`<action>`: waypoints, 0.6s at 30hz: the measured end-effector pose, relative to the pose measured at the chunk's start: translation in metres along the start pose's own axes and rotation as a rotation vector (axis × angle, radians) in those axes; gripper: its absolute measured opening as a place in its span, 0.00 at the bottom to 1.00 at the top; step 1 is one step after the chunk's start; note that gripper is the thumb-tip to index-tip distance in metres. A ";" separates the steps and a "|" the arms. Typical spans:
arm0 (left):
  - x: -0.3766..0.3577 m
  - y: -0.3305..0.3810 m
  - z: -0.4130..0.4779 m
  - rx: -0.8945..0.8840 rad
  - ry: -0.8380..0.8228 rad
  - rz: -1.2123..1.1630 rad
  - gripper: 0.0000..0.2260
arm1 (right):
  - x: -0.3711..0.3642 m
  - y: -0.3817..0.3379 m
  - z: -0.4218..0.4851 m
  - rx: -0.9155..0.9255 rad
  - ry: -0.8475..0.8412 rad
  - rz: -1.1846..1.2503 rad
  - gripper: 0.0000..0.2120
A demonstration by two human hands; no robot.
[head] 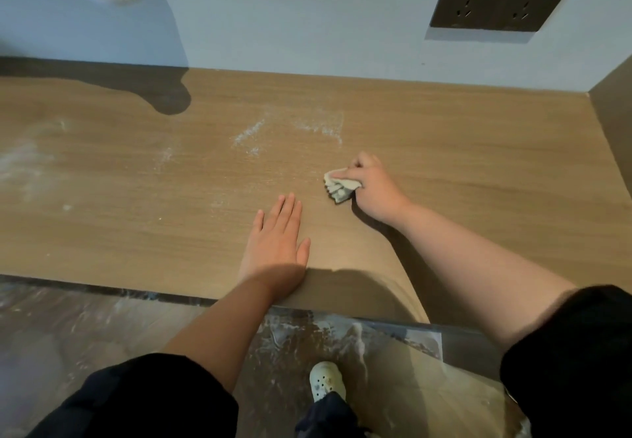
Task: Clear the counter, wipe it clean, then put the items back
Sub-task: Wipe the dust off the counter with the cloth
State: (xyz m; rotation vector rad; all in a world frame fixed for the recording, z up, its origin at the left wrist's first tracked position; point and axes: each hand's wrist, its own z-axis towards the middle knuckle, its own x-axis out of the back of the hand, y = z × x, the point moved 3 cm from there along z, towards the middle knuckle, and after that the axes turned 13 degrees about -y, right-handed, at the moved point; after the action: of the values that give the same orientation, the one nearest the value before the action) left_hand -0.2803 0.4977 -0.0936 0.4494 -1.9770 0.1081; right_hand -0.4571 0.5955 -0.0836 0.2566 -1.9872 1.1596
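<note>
My right fingers (pixel 359 166) are curled tight round a small crumpled off-white cloth (pixel 340 187), and my right hand (pixel 371 191) presses it down on the light-brown wood-grain counter (pixel 461 150), a little right of the middle. My left hand (pixel 277 246) lies flat on the wood at seven o'clock from the cloth, near the front edge. Its fingers are straight and close together and hold nothing; I judge it is bracing me.

Nothing stands on the part of the counter I can see, so I take the clearing as done and the wiping as the step in hand. Pale white powdery streaks (pixel 253 135) lie at eleven o'clock from the cloth, with fainter smears well off at nine o'clock toward the left end.

Next I would push the cloth up toward eleven o'clock and drag it across those streaks with firm, even pressure, then work leftward. The items to put back are not in view.
</note>
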 end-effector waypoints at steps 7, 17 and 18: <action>-0.004 -0.002 0.002 -0.013 0.062 -0.002 0.28 | 0.005 0.014 -0.042 -0.031 0.052 0.169 0.24; -0.007 -0.002 0.003 -0.002 0.070 0.045 0.28 | -0.023 0.007 -0.072 -0.109 0.189 -0.125 0.26; -0.007 -0.002 0.003 -0.003 0.071 0.045 0.28 | -0.032 -0.001 -0.075 -0.084 0.164 -0.142 0.27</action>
State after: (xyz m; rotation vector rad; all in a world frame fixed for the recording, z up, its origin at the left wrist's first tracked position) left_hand -0.2796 0.4965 -0.1018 0.3936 -1.9181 0.1477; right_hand -0.3948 0.6486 -0.0864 0.2468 -1.8376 0.9736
